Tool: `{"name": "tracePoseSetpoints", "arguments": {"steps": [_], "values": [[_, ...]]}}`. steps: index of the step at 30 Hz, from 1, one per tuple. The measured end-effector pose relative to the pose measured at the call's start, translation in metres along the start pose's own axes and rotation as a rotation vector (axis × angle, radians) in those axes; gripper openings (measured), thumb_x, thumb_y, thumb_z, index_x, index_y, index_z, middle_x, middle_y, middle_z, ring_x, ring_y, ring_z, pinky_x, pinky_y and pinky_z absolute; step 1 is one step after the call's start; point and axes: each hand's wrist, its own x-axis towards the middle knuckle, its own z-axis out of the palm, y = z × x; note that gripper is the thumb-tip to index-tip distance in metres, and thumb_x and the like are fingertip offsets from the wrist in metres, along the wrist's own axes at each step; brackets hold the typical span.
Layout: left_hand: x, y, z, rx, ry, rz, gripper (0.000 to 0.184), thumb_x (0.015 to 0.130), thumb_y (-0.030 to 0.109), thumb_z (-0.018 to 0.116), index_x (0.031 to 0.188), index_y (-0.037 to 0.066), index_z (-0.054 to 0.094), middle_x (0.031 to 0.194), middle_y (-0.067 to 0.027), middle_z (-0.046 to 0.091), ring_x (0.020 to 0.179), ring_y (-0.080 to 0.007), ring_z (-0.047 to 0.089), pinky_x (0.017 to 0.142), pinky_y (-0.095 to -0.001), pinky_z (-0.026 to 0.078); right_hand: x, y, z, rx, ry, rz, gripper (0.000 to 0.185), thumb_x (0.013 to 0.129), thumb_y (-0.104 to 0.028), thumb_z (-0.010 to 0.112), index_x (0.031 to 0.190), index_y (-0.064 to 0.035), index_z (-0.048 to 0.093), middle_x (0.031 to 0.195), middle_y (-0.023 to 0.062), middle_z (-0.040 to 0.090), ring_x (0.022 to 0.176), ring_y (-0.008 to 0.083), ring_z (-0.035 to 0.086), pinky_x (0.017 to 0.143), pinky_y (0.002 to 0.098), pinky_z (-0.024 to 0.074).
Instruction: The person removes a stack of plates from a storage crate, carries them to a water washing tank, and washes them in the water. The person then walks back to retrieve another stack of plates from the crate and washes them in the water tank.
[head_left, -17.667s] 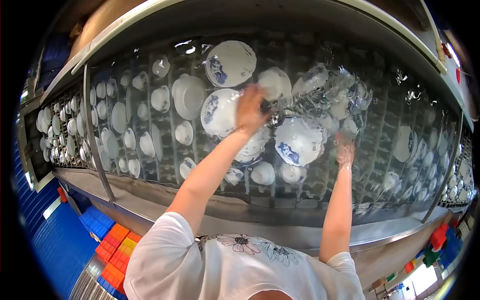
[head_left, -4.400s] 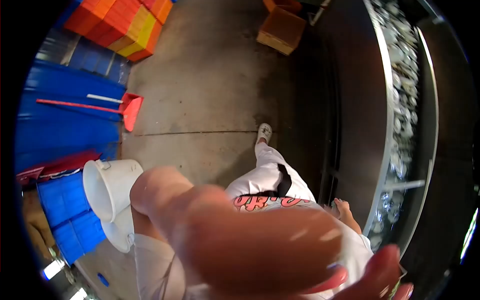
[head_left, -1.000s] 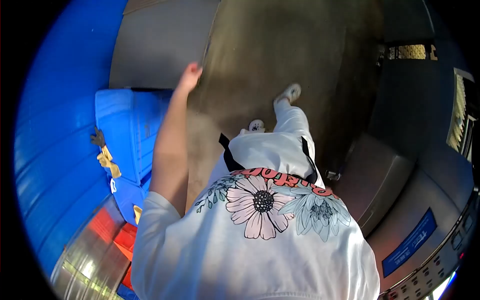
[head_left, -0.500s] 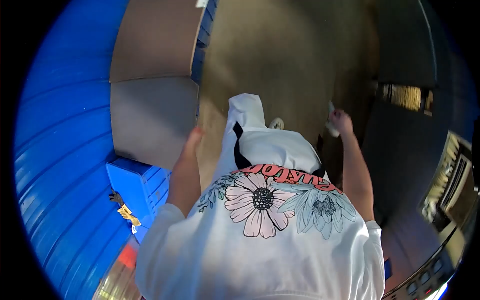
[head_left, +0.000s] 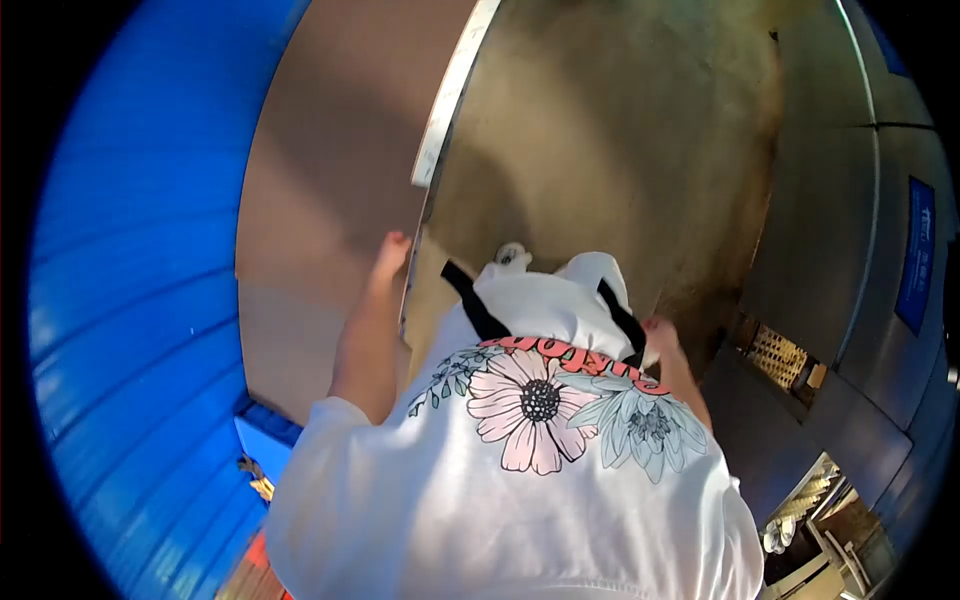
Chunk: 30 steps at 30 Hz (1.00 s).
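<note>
My left hand [head_left: 393, 252] hangs beside the brown board-like surface at my left, its fingers curled in a loose fist with nothing showing in them. Low at my right side, my right hand [head_left: 660, 336] is closed and partly hidden against my white clothing. A small whitish, crumpled thing [head_left: 651, 354] shows at its palm; whether it is cloth or paper I cannot tell. Black straps hang at the waist of my white flowered shirt [head_left: 540, 400].
Brown panels [head_left: 340, 140] edged by a white strip [head_left: 455, 95] run along my left, before a blue ribbed wall [head_left: 140, 300]. Dark grey cabinets [head_left: 810, 240] with slotted openings line the right. Between them lies the brown floor [head_left: 600, 130].
I have walked forward along the aisle; the blue bin and right-hand openings have slid back. My right hand has swung down and back toward my hip. My other foot is now in front.
</note>
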Motion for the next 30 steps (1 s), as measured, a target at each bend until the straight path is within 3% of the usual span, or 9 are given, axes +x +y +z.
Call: {"name": "tracePoseSetpoints", "arguments": {"steps": [8,15,16,17,18,20,22,26,30], "values": [[0.176,0.384,-0.017,0.116,0.075,0.432,0.037,0.073,0.024,0.056,0.103,0.004,0.048,0.097,-0.013,0.055,0.089,-0.0229,0.053,0.077,-0.0316,0.041,0.052,0.022,-0.026,-0.198,-0.193,-0.203,0.028,0.073,-0.031,0.046,0.082,-0.0073,0.058,0.08,0.0148,0.058,0.075,0.0311,0.055,0.066,0.041,0.0433],[0.214,0.466,0.013,0.15,-0.184,0.386,0.034,0.073,0.028,0.057,0.094,0.002,0.052,0.087,-0.0116,0.057,0.083,-0.0208,0.053,0.073,-0.0317,0.042,0.236,-0.07,-0.278,-0.334,0.05,-0.34,0.024,0.076,-0.023,0.045,0.085,-0.0055,0.057,0.088,0.0171,0.055,0.076,0.0343,0.054,0.066,0.0397,0.0436],[0.249,0.448,0.02,0.283,-0.357,0.197,0.023,0.074,0.022,0.055,0.087,0.003,0.056,0.082,-0.0079,0.059,0.071,-0.0163,0.054,0.064,-0.0302,0.042,0.239,-0.132,-0.372,-0.211,0.06,-0.256,0.023,0.076,-0.02,0.047,0.089,-0.0042,0.057,0.097,0.0189,0.053,0.077,0.0364,0.054,0.066,0.037,0.0447],[0.245,0.443,0.021,0.198,-0.351,0.079,0.03,0.074,0.028,0.054,0.088,0.001,0.056,0.081,-0.0139,0.058,0.078,-0.0213,0.055,0.068,-0.034,0.042,0.344,-0.075,-0.351,-0.038,0.285,-0.407,0.03,0.074,-0.03,0.049,0.09,-0.0048,0.055,0.084,0.016,0.057,0.077,0.0328,0.054,0.067,0.0406,0.0422],[0.248,0.422,0.026,0.315,-0.165,0.187,0.026,0.074,0.025,0.053,0.085,0.002,0.057,0.076,-0.0145,0.057,0.072,-0.023,0.055,0.064,-0.0364,0.042,0.33,-0.143,-0.432,0.288,0.312,-0.057,0.033,0.073,-0.031,0.052,0.091,-0.0037,0.055,0.086,0.0157,0.058,0.079,0.0301,0.054,0.068,0.0363,0.0427],[0.233,0.457,0.028,0.426,-0.303,-0.224,0.027,0.074,0.027,0.05,0.087,0.005,0.058,0.08,-0.0149,0.058,0.074,-0.0277,0.055,0.066,-0.039,0.043,0.341,-0.215,-0.56,0.438,0.344,-0.074,0.028,0.073,-0.028,0.056,0.087,-0.0033,0.057,0.084,0.0143,0.058,0.078,0.0257,0.056,0.066,0.0325,0.043],[0.255,0.439,0.028,-0.033,-0.332,-0.461,0.018,0.072,0.023,0.049,0.068,0.006,0.053,0.053,-0.0082,0.049,0.049,-0.021,0.051,0.045,-0.0346,0.042,0.396,-0.245,-0.635,0.506,0.387,-0.195,0.029,0.073,-0.029,0.057,0.088,-0.0037,0.057,0.084,0.0123,0.059,0.076,0.0223,0.055,0.066,0.0314,0.0429],[0.315,0.513,0.024,-0.31,-0.235,-0.452,0.02,0.073,0.024,0.048,0.062,0.007,0.049,0.051,-0.0081,0.046,0.043,-0.0206,0.047,0.039,-0.035,0.038,0.466,-0.302,-0.715,0.751,0.419,-0.335,0.027,0.071,-0.027,0.06,0.087,-0.0049,0.057,0.08,0.007,0.058,0.073,0.014,0.052,0.065,0.029,0.0426],[0.445,0.706,0.062,-0.457,-0.152,-0.167,0.024,0.074,0.025,0.047,0.057,0.008,0.045,0.049,-0.008,0.043,0.038,-0.0201,0.044,0.034,-0.0355,0.035,0.555,-0.261,-0.729,0.617,0.312,-0.078,0.03,0.07,-0.027,0.06,0.09,-0.0055,0.057,0.084,0.0065,0.058,0.074,0.0131,0.051,0.065,0.0287,0.0425]]}}
